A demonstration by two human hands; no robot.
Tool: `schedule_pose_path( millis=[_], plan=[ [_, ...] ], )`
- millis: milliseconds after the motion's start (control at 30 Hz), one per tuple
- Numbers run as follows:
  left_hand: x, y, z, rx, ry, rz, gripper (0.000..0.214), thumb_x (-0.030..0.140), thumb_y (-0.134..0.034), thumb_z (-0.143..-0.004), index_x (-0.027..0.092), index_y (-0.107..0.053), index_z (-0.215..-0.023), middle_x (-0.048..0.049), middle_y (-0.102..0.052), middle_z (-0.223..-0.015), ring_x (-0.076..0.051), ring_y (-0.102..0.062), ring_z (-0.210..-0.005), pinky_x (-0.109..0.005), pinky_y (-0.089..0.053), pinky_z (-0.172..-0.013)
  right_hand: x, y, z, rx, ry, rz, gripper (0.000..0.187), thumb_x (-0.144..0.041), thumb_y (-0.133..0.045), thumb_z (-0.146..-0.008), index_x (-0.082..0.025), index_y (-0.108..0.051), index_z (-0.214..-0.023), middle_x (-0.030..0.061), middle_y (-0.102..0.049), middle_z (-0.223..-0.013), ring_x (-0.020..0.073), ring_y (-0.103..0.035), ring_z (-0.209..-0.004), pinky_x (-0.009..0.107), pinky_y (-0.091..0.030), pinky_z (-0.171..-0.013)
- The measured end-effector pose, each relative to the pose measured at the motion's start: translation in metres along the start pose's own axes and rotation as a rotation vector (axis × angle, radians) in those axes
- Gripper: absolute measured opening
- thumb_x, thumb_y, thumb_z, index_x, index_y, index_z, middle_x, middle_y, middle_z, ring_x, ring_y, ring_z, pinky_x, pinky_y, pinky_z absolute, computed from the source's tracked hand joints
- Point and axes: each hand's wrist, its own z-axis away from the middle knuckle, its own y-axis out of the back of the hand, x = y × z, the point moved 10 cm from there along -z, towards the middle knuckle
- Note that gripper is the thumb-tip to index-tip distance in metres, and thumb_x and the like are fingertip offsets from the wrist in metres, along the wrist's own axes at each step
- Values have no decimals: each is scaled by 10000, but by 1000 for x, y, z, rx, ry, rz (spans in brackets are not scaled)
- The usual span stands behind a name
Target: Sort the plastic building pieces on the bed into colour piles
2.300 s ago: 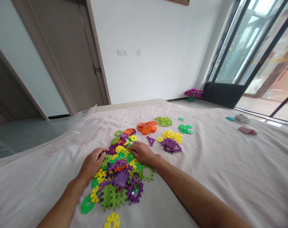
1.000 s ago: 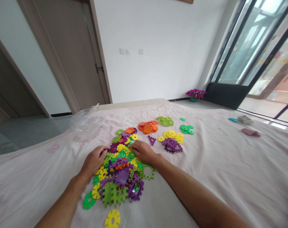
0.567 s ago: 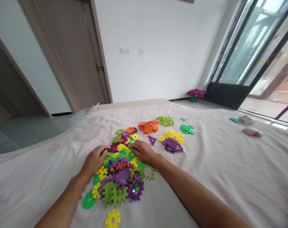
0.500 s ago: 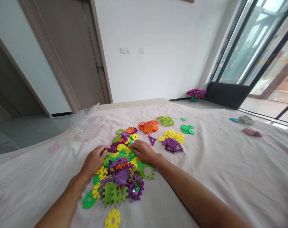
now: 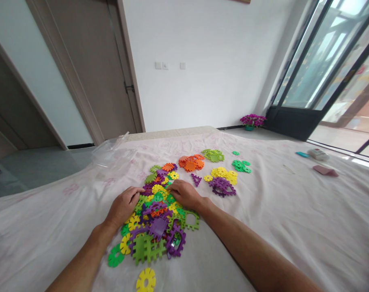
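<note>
A mixed pile of plastic building pieces lies between my hands, with notched yellow discs, green discs, purple panels and a lime-green lattice panel. My left hand rests at the pile's left edge, fingers stretched toward a dark purple piece, thumb a little apart. On the far right side of the pile, my right hand has bent fingers pressed together, close to a yellow disc. What its fingertips grip, if anything, is hidden.
Beyond the pile lie sorted heaps of orange pieces, lime pieces, green discs, yellow discs and purple pieces. A purple triangle lies alone. A clear plastic bag sits at back left, a pink cloth at right.
The whole view has shifted very slightly. Both hands and the pieces look almost unmoved relative to each other.
</note>
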Motion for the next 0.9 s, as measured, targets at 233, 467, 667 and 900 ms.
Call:
schedule_pose_path(
  millis=[233, 467, 667, 900],
  plan=[
    [22, -8, 2, -36, -3, 144, 317, 345, -418, -907, 241, -662, -1081, -16, -698, -1114, -175, -633, -1049, -297, -473, -943, 5, 2, 1, 34, -45, 40, 240, -130, -516, -882, -210, -697, -1018, 38, -656, -925, 150, -598, -883, 241, -446, -806],
    [21, 5, -8, 71, 16, 132, 311, 363, -421, -908, 238, -663, -1056, -22, -710, -1062, -180, -653, -961, -306, -507, -877, 20, 21, 4, 213, -182, 176, 301, -175, -495, -907, -194, -622, -1179, 85, -631, -1105, 197, -553, -1039, 301, -412, -934],
    [59, -18, -61, -11, -239, -132, 376, 404, -466, -890, 257, -623, -1198, -65, -595, -1294, -237, -499, -1242, -423, -350, -1089, 16, 9, 0, 55, -175, 171, 257, -208, -482, -926, -192, -633, -1133, 75, -673, -1051, 189, -588, -993, 289, -410, -902],
    [61, -90, -133, -296, -126, -278, 561, 578, -378, -894, 324, -473, -1384, -111, -369, -1505, -343, -322, -1382, -559, -275, -1073, 2, 5, 2, 11, -73, 63, 262, -107, -479, -860, -216, -679, -991, 25, -694, -916, 157, -609, -872, 243, -424, -824]
  ],
)
